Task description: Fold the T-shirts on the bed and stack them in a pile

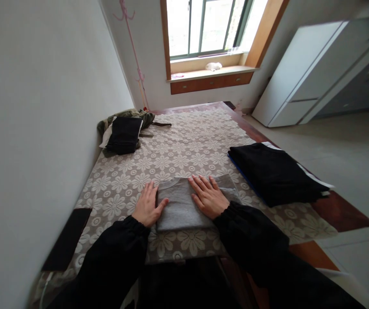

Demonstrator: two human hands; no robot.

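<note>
A folded grey T-shirt [181, 210] lies flat near the front edge of the table, its neckline at the far side. My left hand [148, 205] rests at the shirt's left edge, fingers stretched out and the thumb on the fabric. Across the right part of the shirt lies my right hand [207, 195], palm down with its fingers spread. Some grey cloth sticks out beyond my right hand and is partly covered by it. Neither hand grips anything.
To the right is a stack of folded dark clothes [271, 171]. A black folded item [124, 134] sits on a camouflage bag [145, 118] at the far left. A black flat device [68, 238] with a cable lies by the wall. A flower-patterned cloth [184, 146] covers the table.
</note>
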